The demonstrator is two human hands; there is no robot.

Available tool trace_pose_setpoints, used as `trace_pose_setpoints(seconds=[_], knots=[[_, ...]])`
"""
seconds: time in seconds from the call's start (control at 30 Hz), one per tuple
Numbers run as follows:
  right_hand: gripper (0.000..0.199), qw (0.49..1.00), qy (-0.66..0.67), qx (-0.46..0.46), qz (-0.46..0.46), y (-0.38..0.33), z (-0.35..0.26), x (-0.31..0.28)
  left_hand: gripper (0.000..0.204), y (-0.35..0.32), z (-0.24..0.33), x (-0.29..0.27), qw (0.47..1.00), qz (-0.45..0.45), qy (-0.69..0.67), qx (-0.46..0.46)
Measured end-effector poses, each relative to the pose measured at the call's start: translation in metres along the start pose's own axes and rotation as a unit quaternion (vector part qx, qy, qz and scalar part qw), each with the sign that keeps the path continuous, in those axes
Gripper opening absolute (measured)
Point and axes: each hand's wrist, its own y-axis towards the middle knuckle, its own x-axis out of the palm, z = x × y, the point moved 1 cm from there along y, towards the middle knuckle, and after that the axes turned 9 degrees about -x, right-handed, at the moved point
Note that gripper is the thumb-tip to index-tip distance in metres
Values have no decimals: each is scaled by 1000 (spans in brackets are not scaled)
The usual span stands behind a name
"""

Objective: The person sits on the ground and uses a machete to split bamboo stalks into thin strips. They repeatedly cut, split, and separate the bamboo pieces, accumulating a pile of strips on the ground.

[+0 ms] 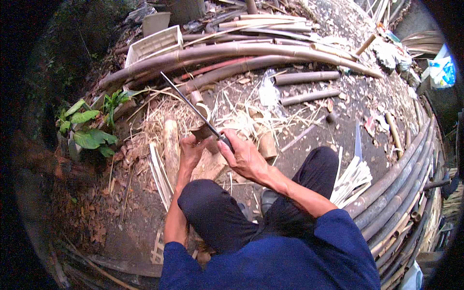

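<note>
My right hand (pixel 245 157) grips the handle of a long dark knife (pixel 191 104), whose blade slants up and to the left. The blade rests on a short bamboo piece (pixel 201 131) that my left hand (pixel 192 151) holds upright from below. Under both hands stands a pale wooden chopping block (pixel 209 166). A pale log (pixel 171 147) lies just left of my left hand. My knees in dark trousers are drawn up below the hands, and both sleeves are blue.
Split bamboo strips (pixel 352 180) lie by my right knee, more strips (pixel 158 175) lie at the left. Long bamboo poles (pixel 232 50) cross the back and curve along the right (pixel 401 188). A white crate (pixel 153 44), a green plant (pixel 89 130) and shavings surround the spot.
</note>
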Motion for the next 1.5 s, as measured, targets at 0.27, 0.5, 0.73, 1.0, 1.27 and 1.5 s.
trace_pose_setpoints(seconds=[0.27,0.5,0.73,1.0,1.27,1.5], knots=[[27,994,-100,-21,-50,13,14,1,59,5,33,-68,922,-47,363,124],[31,989,107,16,-99,23,42,-4,34,12,82,-33,945,10,269,184],[37,991,-127,11,-40,52,86,-40,30,55,78,13,931,-68,320,163],[36,982,-187,-30,6,80,112,-55,26,98,63,30,925,-41,289,244],[29,983,-179,16,-31,69,74,-33,22,75,65,-1,932,-33,305,192],[27,973,-165,3,-159,42,36,-24,42,119,119,-60,834,223,380,334]])
